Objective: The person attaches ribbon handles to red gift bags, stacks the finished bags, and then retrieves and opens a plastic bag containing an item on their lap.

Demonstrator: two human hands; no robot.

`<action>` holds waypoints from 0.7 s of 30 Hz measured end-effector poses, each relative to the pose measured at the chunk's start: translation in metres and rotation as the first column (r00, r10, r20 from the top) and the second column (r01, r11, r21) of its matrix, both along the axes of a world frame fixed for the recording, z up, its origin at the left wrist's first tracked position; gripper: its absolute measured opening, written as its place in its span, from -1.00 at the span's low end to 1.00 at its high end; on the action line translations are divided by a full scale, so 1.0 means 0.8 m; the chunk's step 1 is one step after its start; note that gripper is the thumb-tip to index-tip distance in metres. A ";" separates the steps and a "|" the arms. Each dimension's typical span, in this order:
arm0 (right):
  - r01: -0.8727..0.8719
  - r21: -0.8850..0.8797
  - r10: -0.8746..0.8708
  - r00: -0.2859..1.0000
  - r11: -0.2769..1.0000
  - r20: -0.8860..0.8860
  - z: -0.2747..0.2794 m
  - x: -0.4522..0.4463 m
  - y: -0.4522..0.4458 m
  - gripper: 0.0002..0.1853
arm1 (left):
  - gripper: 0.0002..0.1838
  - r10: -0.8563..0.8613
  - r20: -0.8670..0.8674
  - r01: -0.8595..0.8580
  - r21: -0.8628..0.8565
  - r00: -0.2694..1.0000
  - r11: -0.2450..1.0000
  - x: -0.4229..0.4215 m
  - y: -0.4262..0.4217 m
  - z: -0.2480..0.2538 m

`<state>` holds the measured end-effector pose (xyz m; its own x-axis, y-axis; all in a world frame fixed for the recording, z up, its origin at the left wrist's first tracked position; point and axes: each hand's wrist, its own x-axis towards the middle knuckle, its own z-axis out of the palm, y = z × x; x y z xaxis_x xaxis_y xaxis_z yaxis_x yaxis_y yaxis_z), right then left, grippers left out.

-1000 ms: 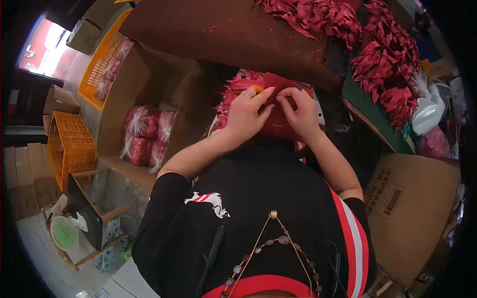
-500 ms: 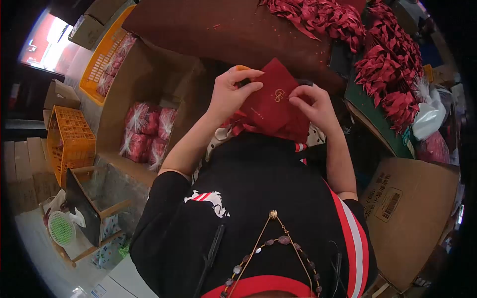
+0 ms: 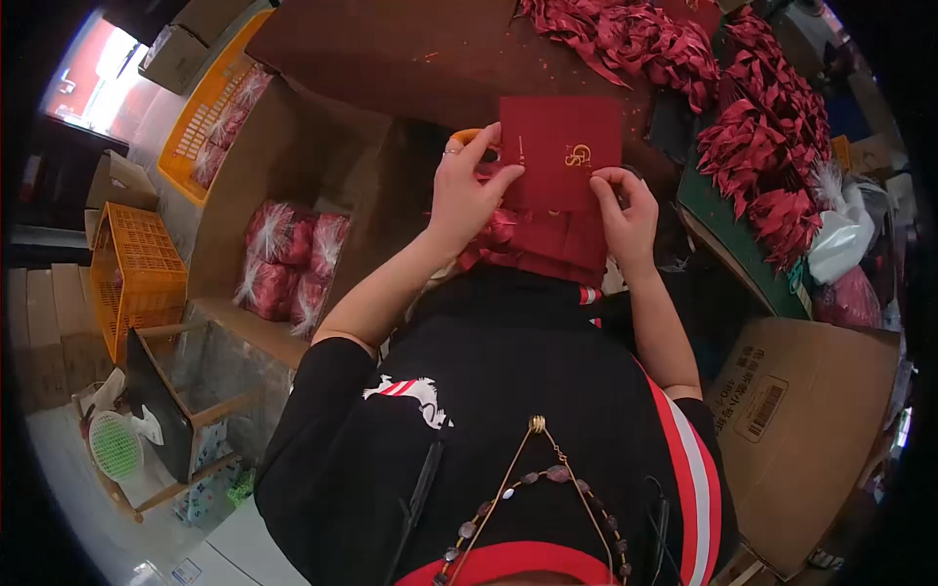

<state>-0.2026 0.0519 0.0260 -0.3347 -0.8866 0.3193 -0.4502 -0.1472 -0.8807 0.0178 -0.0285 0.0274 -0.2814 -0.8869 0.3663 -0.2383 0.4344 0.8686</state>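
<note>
A flat dark red square piece (image 3: 557, 146) with a gold logo is held up in front of me. My left hand (image 3: 469, 186) pinches its left edge between thumb and fingers; a ring and something orange show on that hand. My right hand (image 3: 625, 210) has thumb and forefinger closed on the lower right corner. Below it, near my lap, lie more dark red pieces (image 3: 562, 239) and shiny red ribbon (image 3: 496, 230).
Heaps of red ribbons (image 3: 762, 137) lie at the upper right, beside a brown table surface (image 3: 430, 59). An open carton (image 3: 366, 156) with bagged red bundles (image 3: 291, 259) stands left. Orange crates (image 3: 142, 269) are further left; another carton (image 3: 811, 420) stands at right.
The red square piece has come up from the lap and turned, so its logo now faces me sideways. Both hands have moved with it and now grip its edges.
</note>
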 end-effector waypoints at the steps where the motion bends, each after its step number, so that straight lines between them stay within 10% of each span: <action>1: 0.010 0.014 -0.010 0.999 1.000 -0.044 0.000 -0.001 0.001 -0.87 | -0.40 0.036 0.077 -0.029 -0.087 0.996 0.996 -0.002 0.001 -0.004; 21: -0.164 0.004 0.163 0.983 0.987 0.083 -0.021 0.015 0.006 -0.89 | -0.63 0.142 -0.111 -0.180 -0.553 0.984 0.814 -0.002 0.004 -0.011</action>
<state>-0.1903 0.0564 0.0093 -0.2100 -0.9347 0.2868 -0.3468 -0.2030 -0.9157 0.0161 -0.0252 0.0187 -0.1133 -0.5553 0.8239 -0.3021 0.8092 0.5039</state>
